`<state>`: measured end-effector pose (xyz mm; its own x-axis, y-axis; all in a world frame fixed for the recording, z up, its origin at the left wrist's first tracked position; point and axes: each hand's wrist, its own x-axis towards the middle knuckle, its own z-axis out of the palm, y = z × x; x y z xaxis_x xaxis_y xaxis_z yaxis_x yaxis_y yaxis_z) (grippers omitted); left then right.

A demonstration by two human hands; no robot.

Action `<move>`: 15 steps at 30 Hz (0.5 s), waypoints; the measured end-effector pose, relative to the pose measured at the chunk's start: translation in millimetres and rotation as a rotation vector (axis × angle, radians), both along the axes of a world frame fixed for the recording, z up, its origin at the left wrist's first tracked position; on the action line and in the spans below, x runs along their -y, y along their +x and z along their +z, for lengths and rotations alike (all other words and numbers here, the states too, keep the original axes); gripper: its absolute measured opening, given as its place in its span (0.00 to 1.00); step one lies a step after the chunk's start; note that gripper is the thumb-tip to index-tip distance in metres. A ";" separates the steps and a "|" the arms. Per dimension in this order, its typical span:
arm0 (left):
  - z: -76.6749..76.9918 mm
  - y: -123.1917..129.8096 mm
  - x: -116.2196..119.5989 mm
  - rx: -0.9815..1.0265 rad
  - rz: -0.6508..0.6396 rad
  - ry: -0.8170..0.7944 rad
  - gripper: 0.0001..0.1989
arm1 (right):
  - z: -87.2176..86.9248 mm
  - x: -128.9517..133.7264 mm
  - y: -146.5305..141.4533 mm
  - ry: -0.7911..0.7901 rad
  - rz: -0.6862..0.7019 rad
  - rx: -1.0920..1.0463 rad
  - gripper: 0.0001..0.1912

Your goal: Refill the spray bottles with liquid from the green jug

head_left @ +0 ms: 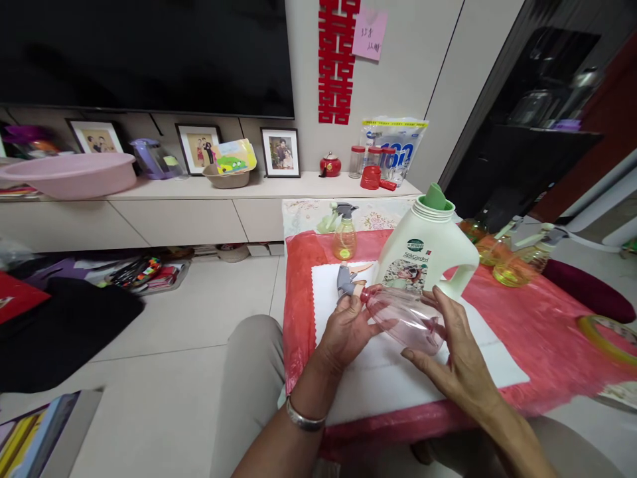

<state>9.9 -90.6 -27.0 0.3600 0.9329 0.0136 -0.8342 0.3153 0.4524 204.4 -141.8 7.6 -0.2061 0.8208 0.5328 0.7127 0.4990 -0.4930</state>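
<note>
A clear pink spray bottle lies tilted on its side between my two hands, above a white mat. Its grey trigger head points to the left. My left hand is closed around the neck just below that head. At the other end, my right hand has its thumb and fingers curved about the bottle's base. Right behind the bottle stands a large pale green jug printed "SilkGarden", with a green piece in its mouth.
A spray bottle with yellow liquid stands behind the mat. More yellow spray bottles stand at the right, with a tape roll nearer the edge. Red plastic covers the table. A long cabinet runs behind.
</note>
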 end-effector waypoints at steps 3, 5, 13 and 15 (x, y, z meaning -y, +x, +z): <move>-1.5 -0.6 -0.7 -0.015 0.017 0.013 0.12 | -0.2 3.0 3.2 -0.074 -0.023 -0.032 0.44; -1.9 -0.8 -1.2 -0.033 0.025 0.021 0.12 | -1.1 3.9 4.1 -0.137 -0.070 -0.072 0.42; -2.6 3.7 -2.4 -0.088 0.082 0.038 0.15 | -6.9 1.1 9.7 -0.465 -0.075 -0.353 0.37; -2.9 4.5 -3.2 -0.084 0.109 0.022 0.15 | -7.3 4.2 8.2 -0.430 -0.006 -0.392 0.41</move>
<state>14.4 -87.4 -29.9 0.2576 0.9662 0.0089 -0.8219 0.2142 0.5279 212.6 -146.0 0.3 -0.0559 0.9807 0.1872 0.4385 0.1926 -0.8779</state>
